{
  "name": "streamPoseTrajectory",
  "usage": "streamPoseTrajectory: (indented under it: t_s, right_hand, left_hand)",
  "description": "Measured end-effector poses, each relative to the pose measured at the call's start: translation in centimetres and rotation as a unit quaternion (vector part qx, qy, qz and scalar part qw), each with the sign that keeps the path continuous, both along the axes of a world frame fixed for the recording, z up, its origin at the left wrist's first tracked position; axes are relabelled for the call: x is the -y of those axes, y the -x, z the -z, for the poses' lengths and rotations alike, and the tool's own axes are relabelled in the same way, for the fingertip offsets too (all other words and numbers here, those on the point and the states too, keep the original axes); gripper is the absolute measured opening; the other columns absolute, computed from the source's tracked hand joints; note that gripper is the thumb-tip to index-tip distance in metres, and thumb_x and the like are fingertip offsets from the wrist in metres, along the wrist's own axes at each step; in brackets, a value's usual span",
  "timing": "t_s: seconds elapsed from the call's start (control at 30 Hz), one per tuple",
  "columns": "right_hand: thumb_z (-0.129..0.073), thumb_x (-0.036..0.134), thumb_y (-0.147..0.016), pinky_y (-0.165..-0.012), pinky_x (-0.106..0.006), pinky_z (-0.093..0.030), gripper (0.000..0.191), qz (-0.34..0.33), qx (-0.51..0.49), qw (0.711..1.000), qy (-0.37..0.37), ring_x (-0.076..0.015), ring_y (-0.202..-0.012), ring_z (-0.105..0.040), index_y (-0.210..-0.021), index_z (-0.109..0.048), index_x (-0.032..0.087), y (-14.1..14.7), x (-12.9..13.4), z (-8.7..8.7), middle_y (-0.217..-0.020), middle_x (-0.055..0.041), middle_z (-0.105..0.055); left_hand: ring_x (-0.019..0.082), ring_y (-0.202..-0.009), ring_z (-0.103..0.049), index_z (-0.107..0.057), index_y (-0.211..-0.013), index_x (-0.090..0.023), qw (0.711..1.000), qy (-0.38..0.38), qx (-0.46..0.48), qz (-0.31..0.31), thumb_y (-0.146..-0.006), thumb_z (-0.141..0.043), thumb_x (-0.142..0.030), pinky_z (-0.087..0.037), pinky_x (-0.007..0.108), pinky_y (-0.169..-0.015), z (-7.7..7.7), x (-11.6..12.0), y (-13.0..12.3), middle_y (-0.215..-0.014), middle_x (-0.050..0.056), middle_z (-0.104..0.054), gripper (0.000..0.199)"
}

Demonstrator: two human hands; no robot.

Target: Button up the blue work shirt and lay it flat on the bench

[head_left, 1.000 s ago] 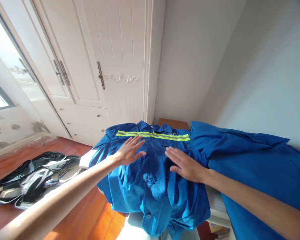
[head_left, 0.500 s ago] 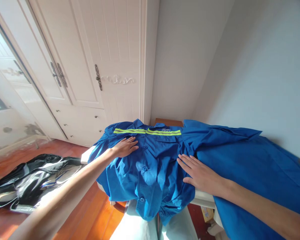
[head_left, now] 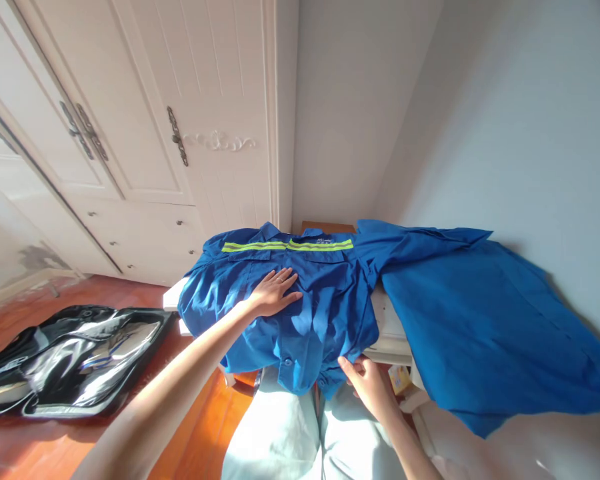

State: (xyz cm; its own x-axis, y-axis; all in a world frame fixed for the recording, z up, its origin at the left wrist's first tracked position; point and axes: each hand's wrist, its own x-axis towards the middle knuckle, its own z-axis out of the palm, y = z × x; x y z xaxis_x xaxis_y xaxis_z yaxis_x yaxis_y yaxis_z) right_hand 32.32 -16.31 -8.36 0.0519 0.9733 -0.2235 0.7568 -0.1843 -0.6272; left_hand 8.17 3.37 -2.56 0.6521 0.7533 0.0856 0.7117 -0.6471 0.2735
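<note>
A blue work jacket [head_left: 260,340] with buttons down its front and a yellow reflective stripe across the chest lies spread face up before me. Flat on its middle, just below the stripe, rests my left hand [head_left: 275,292], fingers extended. My right hand [head_left: 369,383] is at the lower right hem, thumb and fingers closed on the edge of the fabric. Its curled fingers are partly hidden. One jacket sleeve [head_left: 420,241] stretches right over a larger piece of blue cloth [head_left: 480,320], whose kind I cannot make out.
The jacket lies over a white table [head_left: 393,327]. On the red-brown floor at the left sits an open black suitcase [head_left: 150,353] with things inside. A white wardrobe [head_left: 220,180] stands behind, with a grey wall [head_left: 510,133] to the right. My legs are directly below the hem.
My left hand has slid right and toward the jacket's middle, staying flat. My right hand has left the jacket's right side, moved down toward me and closed on the hem.
</note>
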Motion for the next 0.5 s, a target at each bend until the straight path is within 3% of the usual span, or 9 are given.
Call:
streamPoseTrajectory:
  t_s: [0.07, 0.13, 0.23, 0.3, 0.37, 0.4, 0.5]
  right_hand:
    - [-0.036, 0.044, -0.092, -0.061, -0.037, -0.059, 0.035, 0.099, -0.098, 0.990, 0.022, -0.0259, -0.071, -0.072, -0.073, -0.059, 0.027, 0.5, 0.2, 0.6, -0.078, -0.0099, -0.074]
    - [-0.044, 0.047, -0.086, -0.060, -0.035, -0.057, 0.033, 0.124, -0.154, 0.980, 0.028, -0.0238, -0.061, -0.069, -0.062, -0.052, 0.026, -0.6, 0.9, 0.2, -0.063, -0.0074, -0.070]
    - [-0.051, 0.053, -0.077, -0.066, -0.035, -0.057, 0.031, 0.157, -0.178, 0.971, 0.001, -0.0246, -0.065, -0.070, -0.069, -0.058, 0.024, -4.6, 3.1, -1.0, -0.061, -0.0046, -0.067]
    - [-0.063, 0.055, -0.067, -0.071, -0.035, -0.058, 0.036, 0.266, -0.211, 0.940, -0.024, -0.0275, -0.081, -0.072, -0.080, -0.062, 0.022, -7.0, 4.8, -1.3, -0.074, -0.0056, -0.072]
    - [-0.071, 0.051, -0.060, -0.072, -0.034, -0.058, 0.038, 0.343, -0.256, 0.903, -0.036, -0.0286, -0.088, -0.071, -0.083, -0.063, 0.022, -8.1, 6.3, -0.6, -0.081, -0.0054, -0.073]
    - [-0.071, 0.049, -0.060, -0.070, -0.034, -0.058, 0.036, 0.350, -0.282, 0.893, -0.037, -0.0280, -0.085, -0.071, -0.082, -0.062, 0.023, -8.3, 6.9, 0.2, -0.080, -0.0048, -0.073]
    - [-0.065, 0.045, -0.064, -0.053, -0.031, -0.052, 0.027, 0.344, -0.339, 0.873, -0.064, -0.0206, -0.056, -0.064, -0.077, -0.058, 0.023, -8.5, 7.8, 3.4, -0.069, -0.0028, -0.069]
  left_hand:
    - [0.027, -0.152, -0.015, -0.033, -0.154, -0.018, 1.000, 0.003, -0.005, 0.002, -0.095, -0.029, -0.067, -0.012, 0.048, -0.124, 0.0, -0.3, 0.2, -0.163, 0.014, -0.022, 0.077]
    - [0.027, -0.153, -0.015, -0.032, -0.154, -0.017, 1.000, 0.004, -0.008, 0.007, -0.095, -0.028, -0.067, -0.010, 0.048, -0.123, 0.0, -0.6, 0.6, -0.163, 0.014, -0.021, 0.078]
    - [0.026, -0.153, -0.015, -0.031, -0.154, -0.017, 1.000, 0.006, -0.007, 0.015, -0.096, -0.028, -0.067, -0.008, 0.046, -0.123, 0.2, -1.2, 1.4, -0.164, 0.014, -0.021, 0.078]
    - [0.025, -0.153, -0.016, -0.032, -0.154, -0.017, 1.000, 0.007, -0.003, 0.021, -0.095, -0.029, -0.068, -0.008, 0.045, -0.123, 0.4, -1.7, 2.0, -0.163, 0.014, -0.022, 0.078]
    - [0.025, -0.153, -0.016, -0.032, -0.154, -0.016, 1.000, 0.007, 0.003, 0.025, -0.095, -0.030, -0.067, -0.007, 0.045, -0.123, 0.5, -2.0, 2.3, -0.163, 0.014, -0.023, 0.078]
    - [0.025, -0.153, -0.016, -0.032, -0.154, -0.016, 1.000, 0.006, 0.006, 0.026, -0.095, -0.030, -0.067, -0.007, 0.045, -0.123, 0.6, -2.1, 2.4, -0.163, 0.014, -0.023, 0.077]
    - [0.024, -0.152, -0.017, -0.032, -0.154, -0.017, 1.000, 0.005, 0.012, 0.026, -0.095, -0.030, -0.067, -0.008, 0.045, -0.122, 0.7, -2.2, 2.4, -0.163, 0.012, -0.024, 0.077]
